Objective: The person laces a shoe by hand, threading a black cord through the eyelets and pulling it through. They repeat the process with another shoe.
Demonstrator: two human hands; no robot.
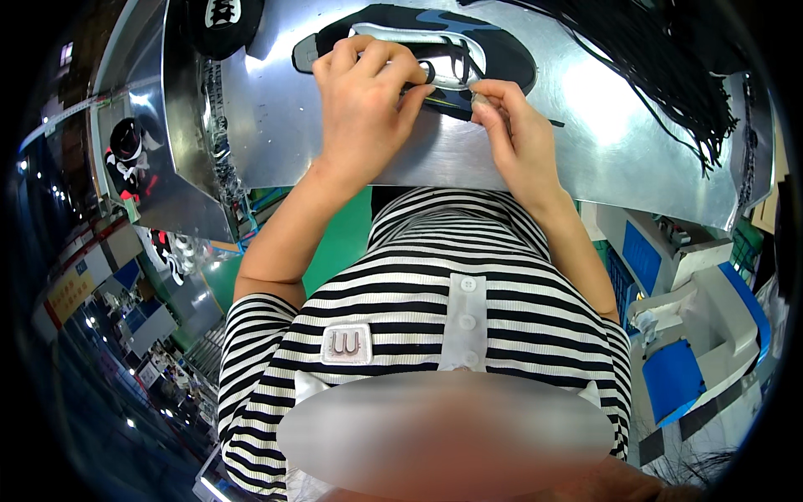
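Note:
A black shoe upper (508, 60) with a white lining lies on its side across the metal table. A thin black shoelace (457, 57) is partly threaded through its opening. Over the heel-side half of the upper sits my left hand (368, 96), closed, its thumb and forefinger pinching the edge by the lace holes. Close by on the right, my right hand (520, 134) is closed too, fingertips pinched where the lace runs down to them. A dark lace end sticks out past its knuckles. The exact hold under the fingertips is partly hidden.
A thick bundle of black shoelaces (644, 67) spreads over the table's far right. Another black shoe (222, 25) stands at the far left. The shiny metal table (268, 142) has a near edge just before my body. Blue-and-grey seating (673, 381) is at the lower right.

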